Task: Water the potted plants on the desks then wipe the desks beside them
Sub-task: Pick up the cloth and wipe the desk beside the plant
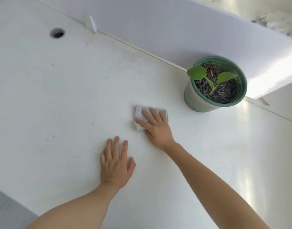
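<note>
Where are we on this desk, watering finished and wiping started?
Watering can't be confirmed: no watering can in view. In hand: the right hand presses a white cloth flat on the desk left of the potted plant; the left hand rests flat. Left: faint specks on the desk's left part.

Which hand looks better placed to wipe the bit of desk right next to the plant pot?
The right hand: it already presses the white cloth flat, close to the green pot. The left hand lies bare on the desk, farther away.
</note>
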A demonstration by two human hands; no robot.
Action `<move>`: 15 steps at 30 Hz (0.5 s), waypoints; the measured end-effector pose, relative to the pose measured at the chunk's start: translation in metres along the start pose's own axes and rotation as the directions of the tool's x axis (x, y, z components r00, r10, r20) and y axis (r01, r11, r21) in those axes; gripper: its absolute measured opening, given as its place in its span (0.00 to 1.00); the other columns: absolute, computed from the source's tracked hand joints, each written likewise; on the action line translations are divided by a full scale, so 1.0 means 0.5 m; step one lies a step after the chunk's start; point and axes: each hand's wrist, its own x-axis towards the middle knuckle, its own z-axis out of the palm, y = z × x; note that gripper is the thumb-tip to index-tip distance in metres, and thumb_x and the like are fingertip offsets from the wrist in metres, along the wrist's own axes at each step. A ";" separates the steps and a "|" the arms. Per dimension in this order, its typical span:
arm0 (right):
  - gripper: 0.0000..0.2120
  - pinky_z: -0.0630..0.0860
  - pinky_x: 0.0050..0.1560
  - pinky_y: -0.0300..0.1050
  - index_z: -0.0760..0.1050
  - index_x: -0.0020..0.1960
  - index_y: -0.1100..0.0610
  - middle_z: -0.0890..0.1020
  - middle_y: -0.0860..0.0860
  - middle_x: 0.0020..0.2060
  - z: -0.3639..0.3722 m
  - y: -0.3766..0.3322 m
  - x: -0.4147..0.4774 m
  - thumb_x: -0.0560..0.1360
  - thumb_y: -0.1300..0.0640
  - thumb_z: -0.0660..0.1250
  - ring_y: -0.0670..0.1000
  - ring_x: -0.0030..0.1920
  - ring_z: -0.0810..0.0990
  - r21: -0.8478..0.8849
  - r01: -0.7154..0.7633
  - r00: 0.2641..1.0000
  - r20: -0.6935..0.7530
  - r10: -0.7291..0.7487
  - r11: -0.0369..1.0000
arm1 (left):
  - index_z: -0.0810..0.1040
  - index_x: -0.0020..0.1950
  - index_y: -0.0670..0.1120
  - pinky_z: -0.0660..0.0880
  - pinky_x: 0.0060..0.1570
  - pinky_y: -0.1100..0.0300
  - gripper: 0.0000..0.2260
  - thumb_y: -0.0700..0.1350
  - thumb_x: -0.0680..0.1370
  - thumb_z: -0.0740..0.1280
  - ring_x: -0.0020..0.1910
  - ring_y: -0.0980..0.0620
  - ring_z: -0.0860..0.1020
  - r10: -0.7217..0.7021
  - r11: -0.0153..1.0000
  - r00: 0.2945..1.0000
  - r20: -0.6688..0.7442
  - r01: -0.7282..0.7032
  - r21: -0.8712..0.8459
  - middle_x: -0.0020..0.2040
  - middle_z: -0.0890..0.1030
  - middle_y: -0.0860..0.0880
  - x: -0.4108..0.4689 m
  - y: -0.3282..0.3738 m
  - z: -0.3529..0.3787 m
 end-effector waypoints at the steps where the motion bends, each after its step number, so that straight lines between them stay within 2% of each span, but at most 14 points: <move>1: 0.21 0.62 0.65 0.59 0.73 0.62 0.48 0.75 0.58 0.64 0.004 0.012 -0.052 0.70 0.58 0.56 0.64 0.66 0.69 0.003 0.052 0.999 0.013 -0.052 0.999 | 0.67 0.63 0.44 0.61 0.54 0.48 0.24 0.52 0.70 0.55 0.64 0.39 0.64 -0.002 1.000 1.000 0.007 0.002 -0.003 0.62 0.76 0.36 0.001 0.001 -0.001; 3: 0.22 0.55 0.65 0.54 0.69 0.63 0.47 0.73 0.55 0.65 -0.006 0.057 -0.145 0.70 0.59 0.57 0.59 0.68 0.63 -0.007 0.072 0.997 0.030 -0.072 0.997 | 0.67 0.63 0.44 0.60 0.54 0.48 0.24 0.52 0.70 0.55 0.64 0.39 0.64 -0.001 1.000 1.000 0.017 0.001 -0.013 0.62 0.77 0.36 0.001 0.001 -0.004; 6: 0.24 0.50 0.69 0.46 0.64 0.66 0.43 0.63 0.44 0.71 -0.041 0.152 -0.252 0.72 0.59 0.55 0.56 0.69 0.59 -0.015 -0.052 0.999 -0.011 0.052 0.999 | 0.68 0.62 0.44 0.60 0.54 0.48 0.24 0.52 0.70 0.54 0.64 0.39 0.64 -0.010 0.999 1.000 0.025 0.011 -0.036 0.62 0.77 0.36 0.002 0.001 -0.007; 7: 0.24 0.50 0.71 0.46 0.63 0.66 0.41 0.59 0.40 0.73 -0.055 0.185 -0.277 0.72 0.58 0.54 0.57 0.70 0.59 -0.004 -0.119 0.992 -0.037 0.119 0.993 | 0.68 0.62 0.44 0.60 0.54 0.48 0.23 0.52 0.70 0.54 0.63 0.39 0.64 -0.011 0.999 0.999 0.034 0.013 -0.040 0.61 0.77 0.36 0.002 0.002 -0.008; 8: 0.22 0.53 0.71 0.51 0.63 0.65 0.41 0.59 0.41 0.73 -0.069 0.217 -0.295 0.73 0.57 0.53 0.60 0.70 0.61 0.010 -0.206 0.977 -0.061 0.206 0.979 | 0.68 0.62 0.44 0.60 0.54 0.48 0.23 0.52 0.69 0.54 0.63 0.39 0.64 -0.011 0.999 0.999 0.046 0.013 -0.040 0.61 0.77 0.36 0.002 0.002 -0.008; 9: 0.21 0.59 0.67 0.58 0.66 0.65 0.43 0.65 0.47 0.72 -0.085 0.247 -0.304 0.73 0.55 0.53 0.64 0.69 0.64 0.022 -0.311 0.945 -0.094 0.312 0.950 | 0.68 0.62 0.44 0.60 0.54 0.48 0.24 0.52 0.69 0.54 0.63 0.39 0.64 -0.010 0.999 0.998 0.058 0.012 -0.040 0.61 0.77 0.36 0.003 0.001 -0.008; 10: 0.20 0.64 0.62 0.63 0.69 0.64 0.48 0.70 0.56 0.68 -0.102 0.271 -0.303 0.73 0.54 0.53 0.67 0.67 0.67 0.043 -0.431 0.893 -0.125 0.433 0.901 | 0.68 0.62 0.44 0.60 0.53 0.48 0.24 0.52 0.69 0.54 0.63 0.39 0.64 -0.007 0.999 0.998 0.069 0.010 -0.041 0.61 0.77 0.36 0.003 0.001 -0.009; 11: 0.21 0.65 0.59 0.63 0.72 0.63 0.53 0.72 0.60 0.65 -0.116 0.289 -0.294 0.72 0.53 0.52 0.67 0.65 0.68 0.077 -0.548 0.819 -0.151 0.553 0.833 | 0.68 0.62 0.43 0.60 0.53 0.48 0.24 0.52 0.69 0.54 0.63 0.38 0.64 -0.005 0.999 0.997 0.077 0.009 -0.040 0.61 0.77 0.36 0.003 0.001 -0.009; 13: 0.25 0.61 0.61 0.57 0.72 0.63 0.55 0.71 0.58 0.65 -0.125 0.294 -0.260 0.71 0.51 0.49 0.61 0.66 0.65 0.130 -0.726 0.643 -0.216 0.734 0.675 | 0.68 0.62 0.44 0.60 0.53 0.48 0.24 0.52 0.70 0.54 0.63 0.38 0.64 -0.006 0.999 0.996 0.085 0.009 -0.034 0.62 0.77 0.36 0.004 0.002 -0.009; 15: 0.22 0.55 0.66 0.55 0.71 0.64 0.52 0.67 0.55 0.68 -0.112 0.273 -0.222 0.72 0.55 0.51 0.57 0.70 0.59 0.185 -0.820 0.489 -0.267 0.831 0.542 | 0.67 0.62 0.44 0.60 0.53 0.48 0.23 0.52 0.70 0.54 0.63 0.39 0.64 -0.007 0.999 0.996 0.089 0.011 -0.035 0.62 0.77 0.36 0.004 0.002 -0.011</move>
